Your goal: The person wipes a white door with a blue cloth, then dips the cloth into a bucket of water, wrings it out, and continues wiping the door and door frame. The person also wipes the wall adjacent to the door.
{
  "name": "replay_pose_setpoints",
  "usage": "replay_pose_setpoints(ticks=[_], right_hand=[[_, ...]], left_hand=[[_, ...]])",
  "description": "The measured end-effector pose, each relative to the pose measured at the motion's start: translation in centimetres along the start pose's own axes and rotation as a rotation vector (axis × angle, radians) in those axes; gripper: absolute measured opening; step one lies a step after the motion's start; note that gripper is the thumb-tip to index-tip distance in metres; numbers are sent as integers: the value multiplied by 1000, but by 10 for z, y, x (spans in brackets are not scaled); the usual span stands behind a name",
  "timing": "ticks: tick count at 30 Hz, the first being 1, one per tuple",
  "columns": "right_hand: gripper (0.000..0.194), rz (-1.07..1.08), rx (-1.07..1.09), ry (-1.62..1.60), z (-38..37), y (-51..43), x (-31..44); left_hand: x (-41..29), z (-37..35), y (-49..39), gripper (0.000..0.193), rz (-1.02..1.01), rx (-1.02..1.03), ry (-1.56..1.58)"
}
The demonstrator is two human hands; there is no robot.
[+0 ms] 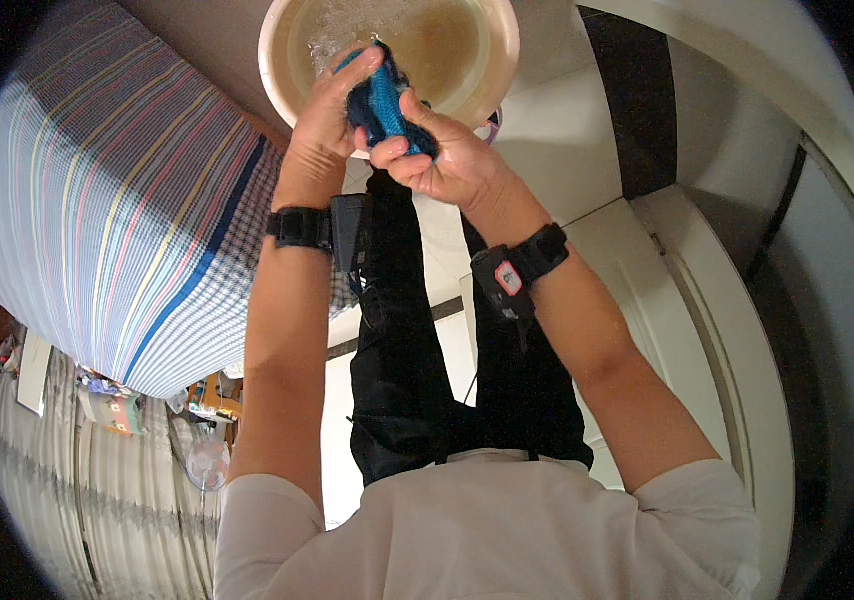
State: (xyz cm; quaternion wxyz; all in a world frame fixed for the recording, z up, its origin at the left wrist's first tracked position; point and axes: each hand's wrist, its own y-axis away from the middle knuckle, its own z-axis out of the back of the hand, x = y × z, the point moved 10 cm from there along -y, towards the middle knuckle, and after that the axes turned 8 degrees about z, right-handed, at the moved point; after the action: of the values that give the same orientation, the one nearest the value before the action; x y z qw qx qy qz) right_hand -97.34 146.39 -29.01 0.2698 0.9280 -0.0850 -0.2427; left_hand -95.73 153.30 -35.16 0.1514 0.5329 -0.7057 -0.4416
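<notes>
A wet knitted cloth (388, 101), bright blue and dark navy, is bunched up between both hands. My left hand (329, 109) grips its upper left side, the thumb laid over the top. From the lower right, my right hand (445, 150) holds the other end, with its fingers curled around the fabric. Both hands look wet. They are over the near rim of a pale round basin (275, 67), which holds cloudy, brownish water (445, 45) with bubbles by the left hand. What is inside the folds of the cloth is hidden.
A bed with a striped cover (119, 202) stands on the left. White doors (644, 300) are on the right. A small fan (207, 461) and curtains (36, 457) show at lower left. Both wrists carry strapped black devices (352, 232). A purple-edged item (494, 129) sits beside the basin.
</notes>
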Motion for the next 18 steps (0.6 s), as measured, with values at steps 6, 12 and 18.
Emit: replay_pose_setpoints(ticks=[6, 12, 18], right_hand=[[31, 41, -226, 872, 20, -7, 35], [48, 557, -464, 2014, 12, -22, 76], [44, 416, -660, 2141, 43, -32, 77]], left_hand=[[-19, -8, -15, 32, 2, -134, -341], [-32, 12, -41, 40, -203, -504, -1215], [-13, 58, -54, 55, -94, -698, -1084]])
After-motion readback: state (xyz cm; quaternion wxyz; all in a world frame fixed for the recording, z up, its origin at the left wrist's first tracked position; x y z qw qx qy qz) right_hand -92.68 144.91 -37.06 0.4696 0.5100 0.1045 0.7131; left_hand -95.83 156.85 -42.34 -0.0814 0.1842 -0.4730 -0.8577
